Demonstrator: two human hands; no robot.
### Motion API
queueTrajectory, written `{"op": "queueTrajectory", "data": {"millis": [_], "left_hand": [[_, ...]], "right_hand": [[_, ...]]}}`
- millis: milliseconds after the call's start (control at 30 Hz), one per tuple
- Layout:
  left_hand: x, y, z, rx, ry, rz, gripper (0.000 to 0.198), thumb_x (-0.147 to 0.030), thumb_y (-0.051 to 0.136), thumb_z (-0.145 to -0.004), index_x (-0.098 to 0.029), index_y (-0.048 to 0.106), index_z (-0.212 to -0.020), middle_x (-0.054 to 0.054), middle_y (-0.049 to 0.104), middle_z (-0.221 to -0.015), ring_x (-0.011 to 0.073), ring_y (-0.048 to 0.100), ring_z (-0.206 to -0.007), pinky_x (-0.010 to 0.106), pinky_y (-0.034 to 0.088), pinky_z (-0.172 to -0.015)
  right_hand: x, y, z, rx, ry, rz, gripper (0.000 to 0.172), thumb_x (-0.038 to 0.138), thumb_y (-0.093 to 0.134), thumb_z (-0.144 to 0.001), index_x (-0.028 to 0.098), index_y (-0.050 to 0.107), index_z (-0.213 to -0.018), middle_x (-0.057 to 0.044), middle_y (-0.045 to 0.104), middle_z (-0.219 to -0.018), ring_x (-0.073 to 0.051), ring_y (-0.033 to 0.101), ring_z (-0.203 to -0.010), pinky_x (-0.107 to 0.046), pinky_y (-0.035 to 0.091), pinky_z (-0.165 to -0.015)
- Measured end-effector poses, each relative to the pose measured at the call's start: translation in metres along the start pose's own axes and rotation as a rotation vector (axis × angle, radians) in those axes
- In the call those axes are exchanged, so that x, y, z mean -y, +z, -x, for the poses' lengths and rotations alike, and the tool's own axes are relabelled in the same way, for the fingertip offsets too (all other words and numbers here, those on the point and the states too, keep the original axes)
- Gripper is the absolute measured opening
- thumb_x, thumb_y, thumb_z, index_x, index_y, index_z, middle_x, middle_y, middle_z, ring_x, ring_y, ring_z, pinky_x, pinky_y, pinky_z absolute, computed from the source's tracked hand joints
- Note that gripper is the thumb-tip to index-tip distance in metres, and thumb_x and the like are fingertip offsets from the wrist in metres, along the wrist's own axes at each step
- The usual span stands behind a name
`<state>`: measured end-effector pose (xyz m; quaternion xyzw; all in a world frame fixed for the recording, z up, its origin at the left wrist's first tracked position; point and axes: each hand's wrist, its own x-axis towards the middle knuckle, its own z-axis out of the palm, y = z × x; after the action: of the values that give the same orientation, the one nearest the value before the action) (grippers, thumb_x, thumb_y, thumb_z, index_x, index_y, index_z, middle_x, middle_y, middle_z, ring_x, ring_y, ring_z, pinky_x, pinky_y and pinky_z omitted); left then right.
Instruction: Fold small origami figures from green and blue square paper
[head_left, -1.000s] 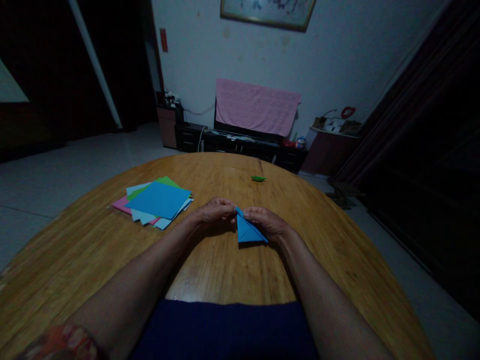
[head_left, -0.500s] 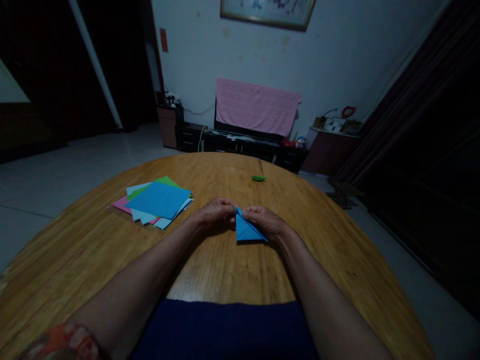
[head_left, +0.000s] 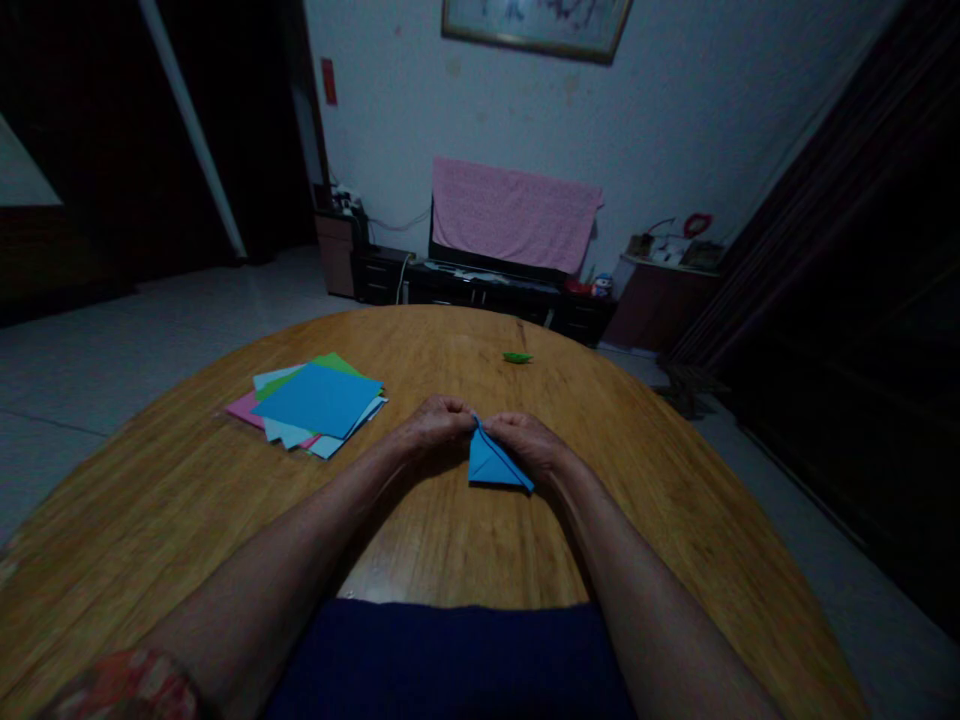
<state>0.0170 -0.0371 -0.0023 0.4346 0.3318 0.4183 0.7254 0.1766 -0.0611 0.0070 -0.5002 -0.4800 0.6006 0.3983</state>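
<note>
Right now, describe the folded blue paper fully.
The folded blue paper looks matte, roughly triangular, layered along its slanted side, with a crease on its face, broad edge toward the wearer. The left hand pinches its top corner; the right hand holds the slanted side. It's over the wooden table; contact unclear.

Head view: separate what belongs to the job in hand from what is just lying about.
Job:
folded blue paper, pinched by left hand and right hand
table
probably paper stack, untouched

Lying about:
pink cloth
picture
green piece, role unclear
</note>
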Motion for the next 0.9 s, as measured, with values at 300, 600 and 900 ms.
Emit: {"op": "queueTrajectory", "data": {"millis": [300,600,900], "left_hand": [[-0.025,-0.002,0.013,0.174,-0.094,0.018,0.015,-0.018,0.071,-0.065,-0.009,0.060,-0.062,0.004,0.056,-0.054,0.0092,0.051,-0.048,0.024,0.041,-0.052],[-0.022,-0.009,0.008,0.226,-0.137,0.068,0.022,-0.024,0.075,-0.068,-0.008,0.061,-0.063,0.005,0.057,-0.056,0.0089,0.051,-0.050,0.024,0.040,-0.052],[-0.020,-0.003,0.006,0.152,-0.137,0.013,0.015,-0.015,0.066,-0.067,-0.011,0.056,-0.057,0.003,0.053,-0.048,0.0078,0.047,-0.044,0.022,0.037,-0.048]], "right_hand": [[0.002,-0.001,-0.002,0.108,0.025,-0.213,0.030,0.038,0.080,-0.061,0.013,0.064,-0.071,-0.003,0.065,-0.061,-0.010,0.053,-0.052,-0.023,0.041,-0.053],[0.002,-0.003,-0.003,0.150,0.018,-0.265,0.021,0.030,0.077,-0.065,0.013,0.068,-0.073,-0.005,0.070,-0.068,-0.012,0.058,-0.058,-0.024,0.045,-0.062],[-0.002,-0.004,-0.004,0.063,-0.006,-0.194,0.029,0.037,0.080,-0.061,0.015,0.065,-0.070,-0.001,0.065,-0.062,-0.010,0.054,-0.054,-0.024,0.042,-0.057]]}}
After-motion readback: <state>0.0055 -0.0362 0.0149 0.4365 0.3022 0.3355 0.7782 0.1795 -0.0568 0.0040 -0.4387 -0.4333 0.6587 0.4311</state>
